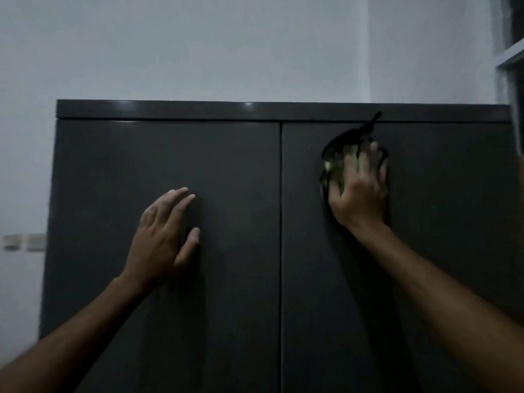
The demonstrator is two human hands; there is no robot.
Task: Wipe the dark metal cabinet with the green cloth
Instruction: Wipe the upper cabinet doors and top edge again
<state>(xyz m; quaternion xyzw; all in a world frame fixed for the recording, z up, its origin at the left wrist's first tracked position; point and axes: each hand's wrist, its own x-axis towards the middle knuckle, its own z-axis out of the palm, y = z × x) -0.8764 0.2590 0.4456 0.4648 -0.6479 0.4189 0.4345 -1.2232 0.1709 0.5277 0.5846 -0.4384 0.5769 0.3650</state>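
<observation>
Two hands on our cabinet [226, 279]: left hand [164, 236] flat w/ fingers straight on left door, right hand [358, 188] pressing green cloth [334, 165], fingers spread, on right door.

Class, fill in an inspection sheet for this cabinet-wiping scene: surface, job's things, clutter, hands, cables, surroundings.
Surface: dark metal cabinet, two closed doors with a vertical seam between them, lighter top band.
Job's things: green cloth bunched against the right door near its top.
Clutter: nothing seen.
Hands: right hand presses the cloth to the door; left hand lies flat on the left door, fingers straight.
Cables: nothing seen.
Surroundings: pale wall behind; wall plates at left; window frame at upper right; dim light.
</observation>
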